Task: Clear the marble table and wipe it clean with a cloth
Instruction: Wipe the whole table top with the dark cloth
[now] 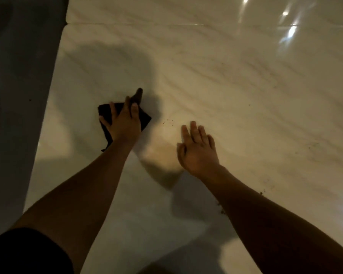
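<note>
The marble table fills most of the view, pale with faint brown veins. A dark folded cloth lies flat on it near the left edge. My left hand presses down on the cloth with straight, spread fingers. My right hand is flat, fingers straight, to the right of the cloth, either resting on or just above the marble; it holds nothing. Small brown crumbs lie between the two hands.
More crumbs sit beside my right forearm and further right. The table's left edge borders a dark grey floor. A seam crosses the marble at the far end. Light glares at the top right.
</note>
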